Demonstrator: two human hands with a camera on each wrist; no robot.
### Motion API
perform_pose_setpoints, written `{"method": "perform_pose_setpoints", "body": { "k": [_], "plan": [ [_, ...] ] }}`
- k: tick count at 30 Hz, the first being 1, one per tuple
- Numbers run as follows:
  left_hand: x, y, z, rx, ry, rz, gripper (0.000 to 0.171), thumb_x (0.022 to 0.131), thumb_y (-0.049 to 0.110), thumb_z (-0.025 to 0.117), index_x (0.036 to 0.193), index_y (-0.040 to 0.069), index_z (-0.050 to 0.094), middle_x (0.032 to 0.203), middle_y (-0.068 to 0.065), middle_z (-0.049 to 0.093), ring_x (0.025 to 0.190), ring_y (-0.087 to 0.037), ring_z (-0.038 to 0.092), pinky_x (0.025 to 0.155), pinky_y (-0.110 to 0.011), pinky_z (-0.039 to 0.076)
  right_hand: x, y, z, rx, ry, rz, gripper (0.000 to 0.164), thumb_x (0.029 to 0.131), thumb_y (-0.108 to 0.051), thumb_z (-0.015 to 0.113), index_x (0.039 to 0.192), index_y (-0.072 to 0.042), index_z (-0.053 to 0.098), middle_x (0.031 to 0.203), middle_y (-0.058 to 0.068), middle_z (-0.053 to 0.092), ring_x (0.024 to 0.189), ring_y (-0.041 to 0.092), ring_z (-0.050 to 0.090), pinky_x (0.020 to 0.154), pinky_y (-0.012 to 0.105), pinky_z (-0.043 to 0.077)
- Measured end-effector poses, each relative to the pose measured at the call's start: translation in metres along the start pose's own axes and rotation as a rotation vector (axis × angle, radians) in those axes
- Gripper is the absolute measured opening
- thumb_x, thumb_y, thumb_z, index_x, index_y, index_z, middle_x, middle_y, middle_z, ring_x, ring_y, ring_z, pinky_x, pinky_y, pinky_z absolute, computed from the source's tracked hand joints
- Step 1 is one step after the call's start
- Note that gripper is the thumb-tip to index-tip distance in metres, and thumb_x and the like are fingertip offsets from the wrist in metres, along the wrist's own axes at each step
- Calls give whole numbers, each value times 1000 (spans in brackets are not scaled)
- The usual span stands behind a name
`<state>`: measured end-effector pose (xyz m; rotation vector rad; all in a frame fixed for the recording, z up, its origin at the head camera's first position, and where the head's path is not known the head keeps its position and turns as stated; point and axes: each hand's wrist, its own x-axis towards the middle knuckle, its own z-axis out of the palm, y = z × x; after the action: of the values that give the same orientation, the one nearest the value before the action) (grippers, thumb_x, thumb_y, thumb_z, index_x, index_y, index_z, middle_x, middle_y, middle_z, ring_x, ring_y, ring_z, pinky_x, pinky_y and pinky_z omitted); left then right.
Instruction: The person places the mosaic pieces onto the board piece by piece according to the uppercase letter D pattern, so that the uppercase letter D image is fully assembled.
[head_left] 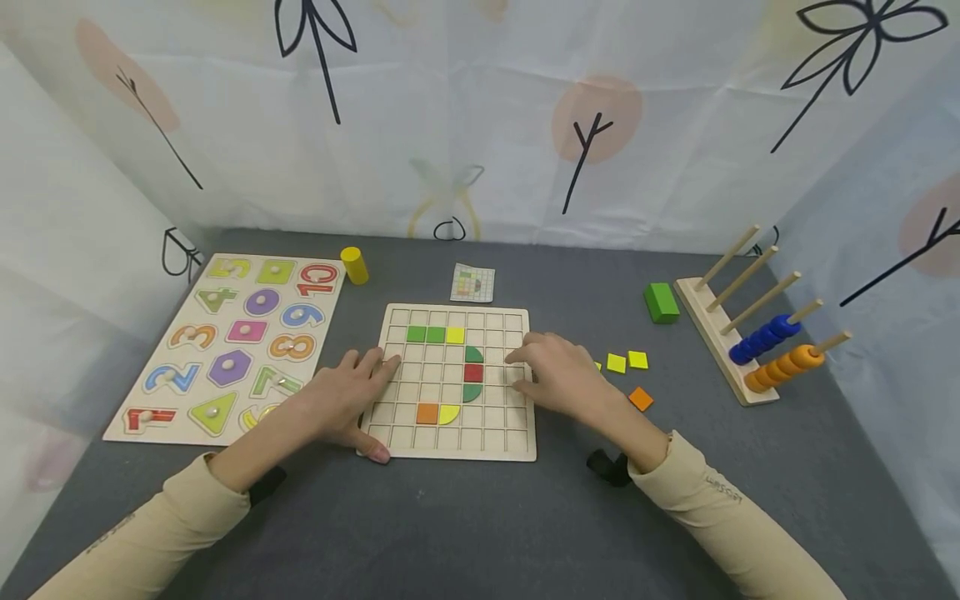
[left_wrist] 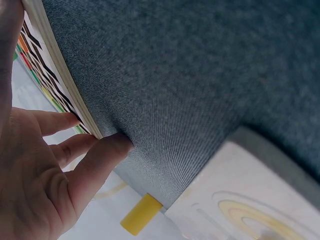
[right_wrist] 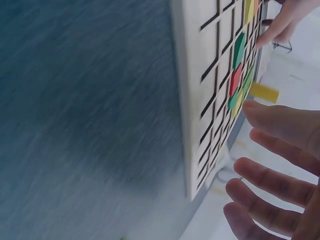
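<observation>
A wooden grid board [head_left: 450, 442] lies flat on the table, bearing two green squares [head_left: 425, 334], a yellow square [head_left: 455, 335], a red square [head_left: 473, 373] between two green quarter-rounds [head_left: 473, 392], and an orange square [head_left: 427, 413] beside a yellow quarter-round [head_left: 447, 414]. My left hand [head_left: 345, 400] rests along the board's left edge, thumb spread toward the near corner; in the left wrist view its fingertips [left_wrist: 122, 142] touch that edge. Over the right edge hovers my right hand [head_left: 562, 375]. Its fingers are apart with nothing between them in the right wrist view.
On the left lies a number-and-shape puzzle [head_left: 191, 333], a yellow cylinder [head_left: 354, 265] at its far corner. Behind the board is a small pattern card [head_left: 472, 283]. To the right are loose yellow squares [head_left: 617, 363], an orange square [head_left: 641, 398], a green block [head_left: 661, 302] and a peg stacker [head_left: 720, 333].
</observation>
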<state>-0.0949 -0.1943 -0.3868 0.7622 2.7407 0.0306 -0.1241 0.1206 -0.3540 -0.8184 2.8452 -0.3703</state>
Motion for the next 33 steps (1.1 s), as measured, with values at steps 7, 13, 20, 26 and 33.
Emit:
{"method": "perform_pose_setpoints", "body": {
  "k": [7, 13, 20, 26, 33],
  "plan": [
    [0, 0, 0, -1, -1, -1, 134, 60, 81, 80, 156, -1, 35, 153, -28, 41, 127, -43, 48, 84, -55, 55, -21, 25, -2, -27, 17, 37, 35, 85, -16, 83, 119, -13, 77, 104, 7, 70, 82, 19, 61, 56, 27, 43],
    [-1, 0, -1, 2, 5, 3, 134, 60, 81, 80, 156, -1, 35, 152, -27, 42, 125, -42, 48, 83, -54, 55, -41, 48, -7, -39, 28, 72, 36, 85, -15, 83, 120, -10, 76, 106, 9, 71, 85, 23, 64, 63, 33, 47],
    [0, 2, -1, 3, 2, 3, 134, 60, 82, 79, 156, -1, 34, 152, -26, 42, 124, -41, 49, 83, -53, 55, -65, 76, -10, -35, 19, 171, 35, 84, -18, 84, 117, -9, 77, 113, 15, 71, 92, 29, 68, 67, 42, 54],
    [0, 3, -1, 5, -6, -7, 135, 60, 83, 78, 156, 0, 34, 152, -26, 41, 124, -40, 48, 84, -53, 54, -80, 95, -9, 2, -17, 210, 34, 85, -19, 83, 117, -8, 77, 113, 18, 72, 94, 29, 68, 73, 46, 54],
    [-1, 3, -2, 5, -10, -12, 135, 59, 82, 79, 156, 0, 35, 152, -26, 42, 124, -41, 49, 84, -53, 55, -85, 103, -8, 13, -60, 207, 33, 86, -16, 82, 117, -6, 77, 115, 20, 73, 97, 32, 69, 76, 50, 56]
  ]
}}
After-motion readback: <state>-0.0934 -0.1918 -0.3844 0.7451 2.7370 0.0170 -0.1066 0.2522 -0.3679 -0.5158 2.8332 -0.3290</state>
